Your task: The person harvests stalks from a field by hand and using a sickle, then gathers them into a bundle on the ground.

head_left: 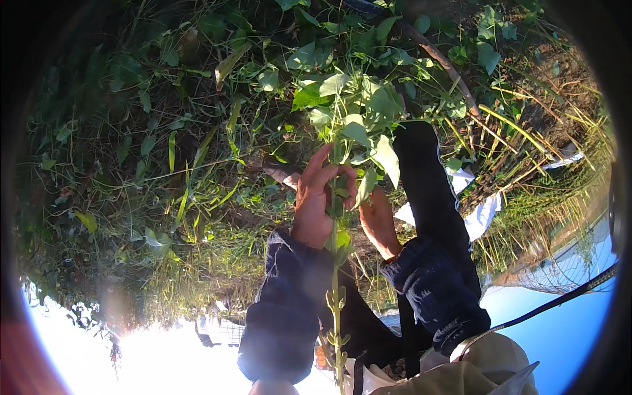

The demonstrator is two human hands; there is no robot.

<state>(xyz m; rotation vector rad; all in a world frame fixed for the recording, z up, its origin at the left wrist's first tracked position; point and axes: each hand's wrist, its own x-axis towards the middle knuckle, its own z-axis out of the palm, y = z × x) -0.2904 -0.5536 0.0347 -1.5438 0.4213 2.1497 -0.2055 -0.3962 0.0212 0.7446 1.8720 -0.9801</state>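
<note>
A long green plant stalk (336,296) stands upright in the middle of the view, with small pods along its lower length and broad leaves (355,128) bunched at its top. My left hand (315,204) is closed round the upper stalk, just below the leaf bunch. Close beside it, my right hand (377,220) reaches in behind the leaves. Leaves cover its fingers, so what it grips, if anything, cannot be seen. Dark blue sleeves cover both forearms.
Tangled green vines and grass (145,138) spread over the ground. A brown branch (447,62) lies at the upper right, near dry stalks (520,135). White scraps (484,216) lie beside my dark-trousered leg (424,178). A dark cord (553,301) crosses the lower right.
</note>
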